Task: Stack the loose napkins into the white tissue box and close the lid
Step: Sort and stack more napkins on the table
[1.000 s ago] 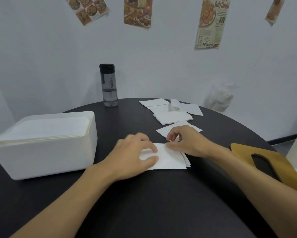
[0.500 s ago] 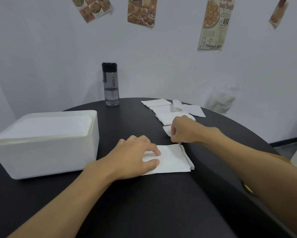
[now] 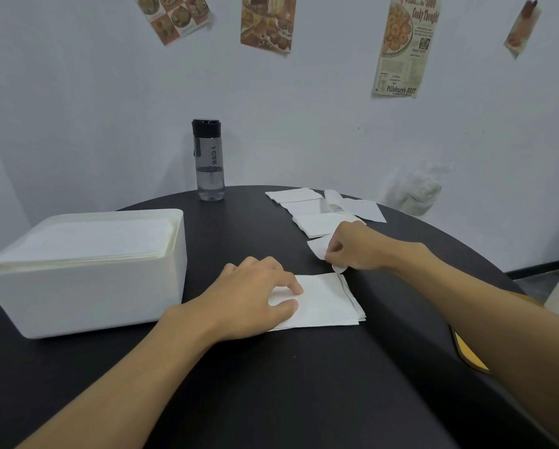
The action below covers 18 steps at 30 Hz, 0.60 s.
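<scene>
Black round tabletop [image 3: 271, 384], set against a pale wall.

1. Right grip [image 3: 362, 251]: narrow, fingers curled, pinching one loose napkin [image 3: 317, 246] at its near edge. Part of the sheet curls out below the fingers.
2. Left grip [image 3: 255, 296]: wide, fingers extended, pressing flat on the napkin stack [image 3: 326, 303]. It lies just nearer the person than the right grip and to its left. The two grips do not touch.
3. Remaining napkins [image 3: 307, 209]: directly beyond the right grip, overlapping in a row toward the far edge.
4. White tissue box [image 3: 87, 286]: left of the left grip, just beside the wrist, lid off, with stacked napkins [image 3: 87, 241] up to the rim.
5. Water bottle [image 3: 208, 160]: upright, well beyond the left grip, at the far edge.
6. Yellow flat piece [image 3: 469, 354]: behind the right grip, mostly hidden under the forearm; its identity cannot be told.
7. Food posters [image 3: 267, 24]: on the wall.
</scene>
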Tool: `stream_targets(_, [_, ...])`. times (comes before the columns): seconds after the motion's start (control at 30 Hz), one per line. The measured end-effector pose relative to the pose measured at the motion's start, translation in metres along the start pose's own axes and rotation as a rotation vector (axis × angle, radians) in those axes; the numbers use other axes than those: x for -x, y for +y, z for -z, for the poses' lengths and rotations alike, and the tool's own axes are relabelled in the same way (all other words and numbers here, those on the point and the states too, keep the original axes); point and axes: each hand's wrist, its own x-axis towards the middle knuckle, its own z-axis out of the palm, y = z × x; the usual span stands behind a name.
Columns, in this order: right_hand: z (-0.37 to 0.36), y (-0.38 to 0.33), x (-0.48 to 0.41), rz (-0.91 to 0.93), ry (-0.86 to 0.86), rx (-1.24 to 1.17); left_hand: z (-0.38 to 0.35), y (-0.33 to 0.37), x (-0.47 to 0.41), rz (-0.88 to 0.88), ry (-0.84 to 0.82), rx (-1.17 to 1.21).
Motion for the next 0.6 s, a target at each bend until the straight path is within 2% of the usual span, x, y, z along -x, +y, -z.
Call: stream_targets(0.6, [-0.001, 0.015, 0.002, 0.010, 0.124, 0.063, 0.000, 0.000, 0.002, -0.012, -0.001, 0.003])
